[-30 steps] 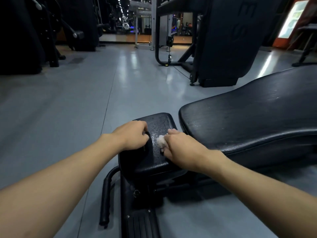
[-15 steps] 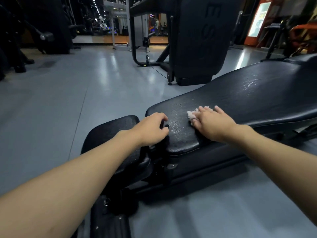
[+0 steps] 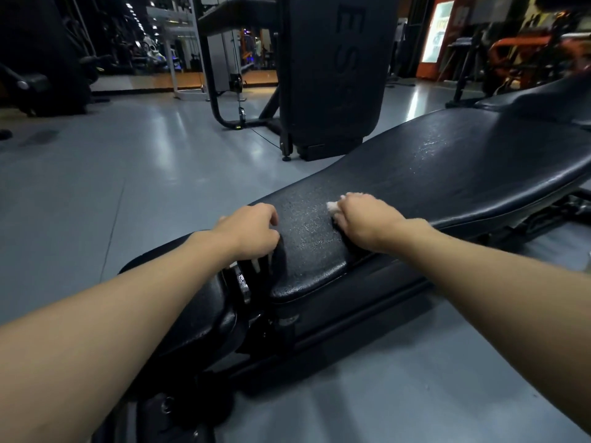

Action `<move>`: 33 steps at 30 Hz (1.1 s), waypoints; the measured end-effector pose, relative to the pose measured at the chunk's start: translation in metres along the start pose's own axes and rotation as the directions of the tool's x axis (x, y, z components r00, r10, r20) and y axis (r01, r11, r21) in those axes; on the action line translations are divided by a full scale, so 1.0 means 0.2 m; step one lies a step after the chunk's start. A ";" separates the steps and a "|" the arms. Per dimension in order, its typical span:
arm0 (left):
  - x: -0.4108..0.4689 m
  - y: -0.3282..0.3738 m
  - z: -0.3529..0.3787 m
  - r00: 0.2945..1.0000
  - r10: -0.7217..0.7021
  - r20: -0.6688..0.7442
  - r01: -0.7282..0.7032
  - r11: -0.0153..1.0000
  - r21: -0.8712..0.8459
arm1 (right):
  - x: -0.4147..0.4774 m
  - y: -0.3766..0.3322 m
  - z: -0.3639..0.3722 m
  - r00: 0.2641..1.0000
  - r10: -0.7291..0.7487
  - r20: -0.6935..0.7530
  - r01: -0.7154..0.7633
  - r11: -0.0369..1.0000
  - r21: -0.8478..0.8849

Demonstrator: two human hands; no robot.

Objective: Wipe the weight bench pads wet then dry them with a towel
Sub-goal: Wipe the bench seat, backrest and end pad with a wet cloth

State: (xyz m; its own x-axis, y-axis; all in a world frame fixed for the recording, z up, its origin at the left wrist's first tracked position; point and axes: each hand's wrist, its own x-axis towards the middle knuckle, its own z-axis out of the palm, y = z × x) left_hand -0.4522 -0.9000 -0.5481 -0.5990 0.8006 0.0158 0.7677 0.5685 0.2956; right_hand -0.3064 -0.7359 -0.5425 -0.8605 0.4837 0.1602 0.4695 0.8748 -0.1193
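A long black back pad (image 3: 447, 174) of the weight bench stretches from the centre to the right, speckled with wet droplets. A smaller black seat pad (image 3: 198, 302) sits lower left, mostly under my left forearm. My right hand (image 3: 361, 219) presses a small white cloth (image 3: 333, 206) flat on the near end of the back pad; only a bit of cloth shows past the fingers. My left hand (image 3: 252, 231) grips the near edge of the back pad by the gap between the pads, fingers curled over it.
A tall black machine (image 3: 329, 71) with a cable frame stands on the grey floor (image 3: 128, 174) behind the bench. Dark equipment lines the left side. Orange gear and a lit sign (image 3: 436, 33) are at the back right.
My right hand moved the cloth from the seat pad onto the back pad's near end, then a little sideways. My left hand shifted from the seat pad to the back pad's edge.
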 end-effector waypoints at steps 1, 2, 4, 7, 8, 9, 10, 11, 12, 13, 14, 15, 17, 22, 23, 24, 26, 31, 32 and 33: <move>0.02 0.02 -0.01 1.000 0.001 0.003 -0.001 0.998 -0.070 | 0.02 0.00 -0.05 0.995 0.069 -0.079 -0.061 0.993 0.098; 0.03 0.05 -0.03 1.000 -0.003 -0.001 0.003 0.985 -0.171 | 0.03 -0.02 -0.10 0.982 0.128 -0.136 -0.096 0.970 0.221; 0.06 0.17 -0.11 0.999 -0.050 -0.022 0.038 0.925 -0.379 | 0.05 -0.07 -0.24 0.971 0.193 -0.143 -0.109 0.885 0.453; 0.09 0.44 -0.36 0.986 -0.162 0.049 0.151 0.704 -0.694 | 0.05 -0.11 -0.51 0.981 0.178 -0.079 -0.093 0.783 0.616; 0.09 0.54 -0.47 0.976 -0.177 0.125 0.205 0.575 -0.792 | 0.04 -0.11 -0.62 0.982 0.177 -0.061 -0.095 0.752 0.652; 0.10 0.64 -0.59 0.964 -0.166 0.209 0.262 0.432 -0.863 | 0.02 -0.09 -0.74 0.983 0.180 -0.046 -0.101 0.724 0.683; 0.10 0.74 -0.73 0.949 -0.142 0.281 0.312 0.303 -0.901 | 0.00 -0.06 -0.87 0.983 0.181 -0.031 -0.108 0.704 0.702; 0.10 0.83 -0.86 0.937 -0.114 0.331 0.348 0.217 -0.912 | -0.02 -0.04 -1.00 0.983 0.181 -0.015 -0.117 0.694 0.710; 0.11 0.92 -0.99 0.931 -0.088 0.354 0.365 0.193 -0.911 | -0.04 0.00 -1.14 0.983 0.184 0.000 -0.129 0.688 0.714; 0.12 1.02 -1.12 0.931 -0.067 0.359 0.366 0.206 -0.908 | -0.05 0.04 -1.28 0.981 0.194 0.012 -0.143 0.678 0.721; 0.13 1.12 -1.24 0.932 -0.050 0.360 0.361 0.233 -0.903 | -0.07 0.08 -1.43 0.977 0.212 0.023 -0.161 0.663 0.731; 0.14 1.23 -1.36 0.932 -0.036 0.361 0.357 0.270 -0.894 | -0.08 0.13 -1.59 0.972 0.233 0.039 -0.184 0.642 0.744; 0.17 1.47 -1.59 0.926 -0.015 0.378 0.362 0.327 -0.873 | -0.10 0.24 -1.90 0.960 0.264 0.087 -0.235 0.605 0.761; 0.26 2.14 -2.05 0.904 0.051 0.424 0.377 0.371 -0.848 | -0.18 0.63 -2.65 0.924 0.327 0.197 -0.338 0.460 0.821; 0.28 2.26 -2.11 0.902 0.068 0.425 0.371 0.380 -0.847 | -0.20 0.72 -2.77 0.914 0.342 0.218 -0.355 0.419 0.835; 0.31 2.38 -2.17 0.903 0.084 0.421 0.360 0.386 -0.849 | -0.22 0.80 -2.89 0.904 0.356 0.235 -0.372 0.388 0.844; 0.37 2.58 -2.25 0.907 0.102 0.409 0.343 0.383 -0.858 | -0.25 0.95 -3.07 0.882 0.403 0.243 -0.386 0.327 0.863; 0.57 2.98 -2.34 0.877 0.225 0.426 0.336 0.346 -0.876 | -0.21 1.31 -3.35 0.805 0.578 0.134 -0.439 0.428 0.790; 0.60 3.04 -2.35 0.852 0.274 0.446 0.345 0.346 -0.873 | -0.18 1.38 -3.38 0.796 0.593 0.123 -0.440 0.427 0.790; 0.65 3.10 -2.35 0.827 0.327 0.458 0.337 0.365 -0.868 | -0.16 1.45 -3.41 0.784 0.611 0.109 -0.439 0.422 0.793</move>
State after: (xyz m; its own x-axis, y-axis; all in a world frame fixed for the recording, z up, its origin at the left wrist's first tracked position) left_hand -0.1618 -0.5320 0.0871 -0.1398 0.9343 -0.3279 -0.1195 0.3128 0.9423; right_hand -0.0086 -0.4786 0.0862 -0.4098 0.9106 -0.0541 0.4188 0.1352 -0.8979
